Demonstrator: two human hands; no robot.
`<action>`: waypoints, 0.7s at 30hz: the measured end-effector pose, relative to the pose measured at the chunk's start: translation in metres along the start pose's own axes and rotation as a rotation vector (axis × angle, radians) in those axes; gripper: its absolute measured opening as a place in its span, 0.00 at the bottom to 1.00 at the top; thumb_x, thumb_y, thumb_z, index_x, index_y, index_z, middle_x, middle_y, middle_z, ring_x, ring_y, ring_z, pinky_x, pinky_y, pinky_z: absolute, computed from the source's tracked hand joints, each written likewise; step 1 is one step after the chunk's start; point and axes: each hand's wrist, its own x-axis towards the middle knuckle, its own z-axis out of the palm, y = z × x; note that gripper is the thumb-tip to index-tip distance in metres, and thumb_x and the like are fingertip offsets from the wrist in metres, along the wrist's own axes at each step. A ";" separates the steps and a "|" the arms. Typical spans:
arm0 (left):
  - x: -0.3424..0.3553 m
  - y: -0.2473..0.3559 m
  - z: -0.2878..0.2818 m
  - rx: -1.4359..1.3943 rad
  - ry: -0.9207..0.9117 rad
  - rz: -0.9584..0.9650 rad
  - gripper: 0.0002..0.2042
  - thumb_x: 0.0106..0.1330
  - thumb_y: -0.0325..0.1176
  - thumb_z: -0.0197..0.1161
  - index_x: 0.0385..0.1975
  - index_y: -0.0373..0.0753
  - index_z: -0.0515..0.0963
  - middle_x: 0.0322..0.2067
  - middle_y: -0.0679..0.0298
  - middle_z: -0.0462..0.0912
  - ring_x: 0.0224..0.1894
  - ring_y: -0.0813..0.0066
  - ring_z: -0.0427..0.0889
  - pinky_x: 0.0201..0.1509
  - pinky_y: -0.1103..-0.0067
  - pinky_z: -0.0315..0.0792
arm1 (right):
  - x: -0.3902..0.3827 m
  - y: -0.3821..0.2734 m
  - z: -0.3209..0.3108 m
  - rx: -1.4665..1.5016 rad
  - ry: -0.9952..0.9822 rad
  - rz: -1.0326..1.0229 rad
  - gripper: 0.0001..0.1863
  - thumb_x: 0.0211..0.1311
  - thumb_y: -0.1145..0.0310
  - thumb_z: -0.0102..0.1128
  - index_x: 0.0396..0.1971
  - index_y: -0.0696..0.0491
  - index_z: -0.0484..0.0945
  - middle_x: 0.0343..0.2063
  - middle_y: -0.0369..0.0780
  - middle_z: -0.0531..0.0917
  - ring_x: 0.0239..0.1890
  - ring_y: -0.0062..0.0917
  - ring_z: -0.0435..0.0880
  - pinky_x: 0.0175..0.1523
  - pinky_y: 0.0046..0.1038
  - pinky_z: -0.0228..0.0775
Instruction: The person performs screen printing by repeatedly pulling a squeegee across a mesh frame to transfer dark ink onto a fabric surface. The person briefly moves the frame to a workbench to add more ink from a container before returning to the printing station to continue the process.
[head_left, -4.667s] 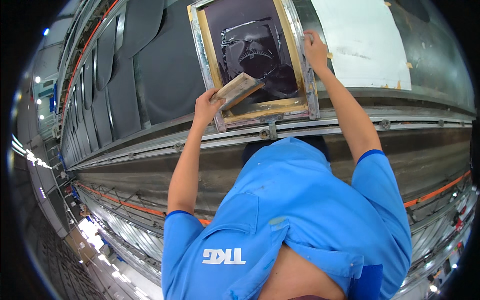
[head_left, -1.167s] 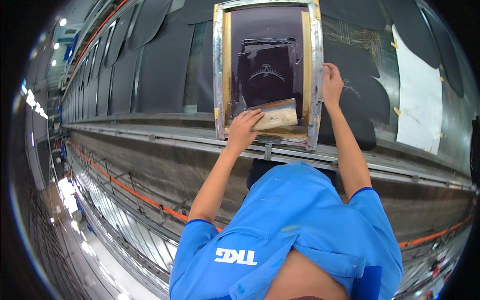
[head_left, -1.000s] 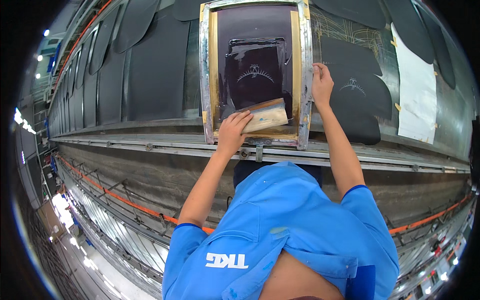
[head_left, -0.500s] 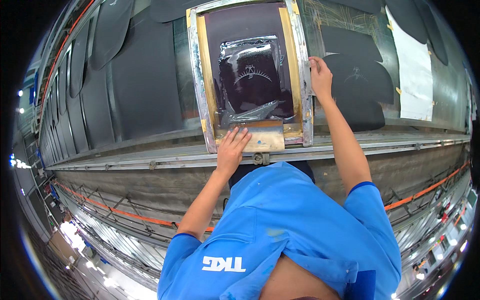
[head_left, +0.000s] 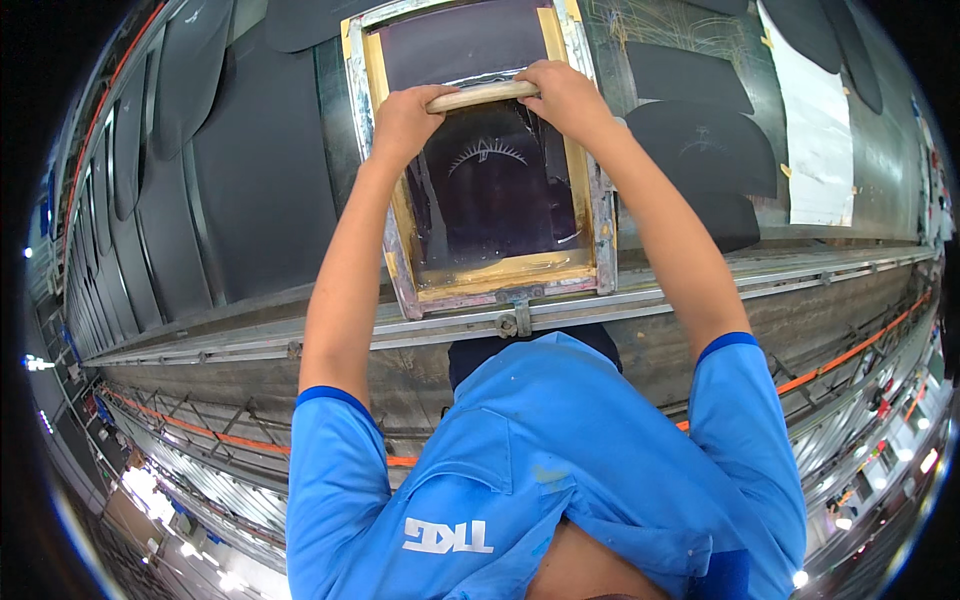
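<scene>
My left hand and my right hand both grip a wooden-handled squeegee, one at each end. It lies across the upper part of a screen printing frame, over the dark mesh. Below the squeegee, a pale spiked arc design shows on the screen, its top hidden by the squeegee and handle. Wet, glossy ink streaks run along the sides of the mesh. Yellowish tape lines the inside of the frame. The squeegee's blade is mostly hidden under the handle.
Dark sheet pieces lie along the table to the left. At right are more dark pieces, one with a faint print, and a white sheet held by tape bits. A metal rail with a clamp runs along the table's near edge.
The squeegee has moved from the frame's near end to its upper part. My right hand left the frame's right side and joined my left on the handle. The glossy ink patch has been spread.
</scene>
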 end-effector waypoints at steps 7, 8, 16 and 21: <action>-0.092 -0.001 0.048 0.057 0.114 0.161 0.22 0.48 0.20 0.68 0.46 0.46 0.86 0.48 0.63 0.87 0.52 0.62 0.84 0.56 0.71 0.77 | -0.107 -0.036 0.034 0.124 0.110 -0.014 0.24 0.45 0.77 0.71 0.47 0.57 0.81 0.47 0.44 0.82 0.53 0.42 0.77 0.59 0.39 0.72; -0.115 0.005 0.051 0.060 0.108 0.170 0.23 0.47 0.20 0.68 0.45 0.45 0.86 0.49 0.64 0.87 0.53 0.62 0.84 0.58 0.71 0.77 | -0.124 -0.048 0.034 0.149 0.071 0.000 0.25 0.44 0.77 0.71 0.48 0.57 0.80 0.47 0.45 0.82 0.53 0.42 0.77 0.59 0.40 0.72; -0.122 0.003 0.042 0.023 0.110 0.205 0.25 0.50 0.17 0.67 0.49 0.49 0.84 0.51 0.66 0.86 0.57 0.64 0.82 0.61 0.70 0.75 | -0.129 -0.056 0.025 0.147 0.090 0.005 0.25 0.48 0.78 0.68 0.51 0.56 0.80 0.50 0.45 0.82 0.56 0.41 0.77 0.62 0.37 0.72; -0.001 -0.005 0.005 0.080 0.056 0.068 0.20 0.57 0.28 0.68 0.51 0.51 0.84 0.44 0.58 0.87 0.45 0.56 0.86 0.50 0.69 0.79 | -0.020 0.002 0.009 0.138 0.150 -0.016 0.19 0.54 0.72 0.66 0.48 0.53 0.83 0.46 0.44 0.85 0.52 0.41 0.81 0.57 0.39 0.74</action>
